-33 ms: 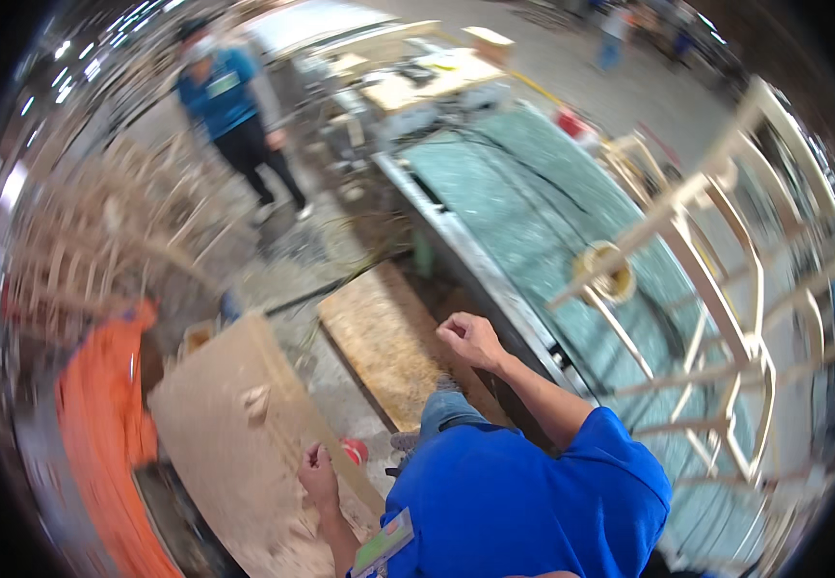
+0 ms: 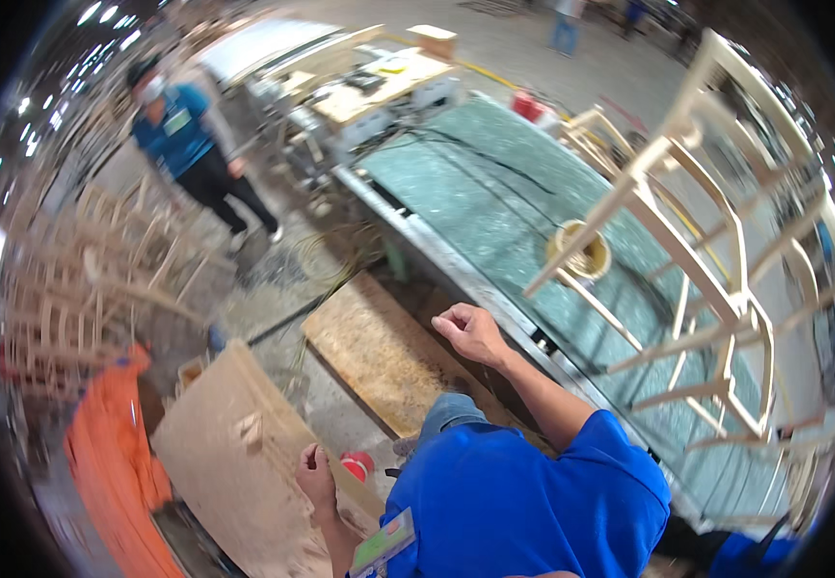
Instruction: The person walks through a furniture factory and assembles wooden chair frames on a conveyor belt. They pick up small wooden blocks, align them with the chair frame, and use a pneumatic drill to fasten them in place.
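My right hand (image 2: 472, 334) is held out over a wooden board platform (image 2: 364, 332), close to the metal edge of the green-topped bench (image 2: 465, 202). Its fingers are loosely curled, with no object visible in them. Lower down, my left hand (image 2: 315, 477) hangs beside a brown sheet-covered table (image 2: 215, 433), its fingers also curled in and no object showing. On that table lies a small pale wood piece (image 2: 249, 432). A red round object (image 2: 357, 465) shows between the left hand and my body.
Pale wooden chair frames (image 2: 687, 260) stand on the bench around a yellowish bucket (image 2: 579, 252). A masked person (image 2: 191, 149) is at the far left near stacked chair frames (image 2: 90, 279). Orange cloth (image 2: 114, 443) hangs at left; cables (image 2: 494, 154) cross the bench.
The view has shifted, so the bench, bucket and person sit farther left in it. Both my hands stay curled in nearly the same places.
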Motion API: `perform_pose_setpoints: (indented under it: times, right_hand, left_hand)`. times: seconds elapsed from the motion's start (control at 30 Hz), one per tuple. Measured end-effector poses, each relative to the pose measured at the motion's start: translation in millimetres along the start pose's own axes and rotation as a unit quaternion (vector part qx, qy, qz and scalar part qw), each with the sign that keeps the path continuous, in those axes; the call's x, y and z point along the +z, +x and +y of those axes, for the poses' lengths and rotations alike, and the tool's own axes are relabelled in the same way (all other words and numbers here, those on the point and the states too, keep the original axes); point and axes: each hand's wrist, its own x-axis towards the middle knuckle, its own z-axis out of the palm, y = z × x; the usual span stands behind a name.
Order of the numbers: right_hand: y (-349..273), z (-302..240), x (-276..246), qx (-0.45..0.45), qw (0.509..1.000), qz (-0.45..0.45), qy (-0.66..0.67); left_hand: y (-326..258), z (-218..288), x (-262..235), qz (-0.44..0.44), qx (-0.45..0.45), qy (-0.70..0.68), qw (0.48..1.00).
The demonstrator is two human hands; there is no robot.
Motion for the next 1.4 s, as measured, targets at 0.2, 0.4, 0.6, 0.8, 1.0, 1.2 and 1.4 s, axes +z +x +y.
perform_pose_setpoints:
  times: [0.2,0.4,0.6,0.8,1.0,1.2,1.4]
  right_hand:
    - [-65.1,-11.8,-186.2,-0.072,0.967,0.239,0.054]
    - [-180.0,-8.5,-430.1,-0.032,0.852,0.509,-0.12]
    - [-255.5,76.6,-604.6,0.188,0.809,0.529,-0.174]
    - [-247.3,166.6,-623.5,0.264,0.885,0.351,0.151]
    - [-217.4,177.7,-602.0,0.233,0.884,0.353,0.198]
    - [-231.6,164.4,-610.3,0.289,0.91,0.296,-0.032]
    - [-242.7,101.8,-623.7,0.361,0.812,0.325,-0.324]
  left_hand:
    - [37.5,78.4,108.2,-0.143,0.182,0.096,0.968]
    - [6.1,141.5,240.4,-0.288,0.195,0.032,0.937]
    - [-30.2,223.9,348.6,-0.414,0.161,-0.065,0.894]
    - [-62.8,295.5,429.7,-0.452,0.253,-0.083,0.851]
    - [-81.2,277.6,467.9,-0.498,0.257,0.036,0.827]
    - [-58.9,207.2,440.2,-0.509,0.223,0.196,0.808]
    - [-0.2,161.7,389.1,-0.441,0.24,0.289,0.815]
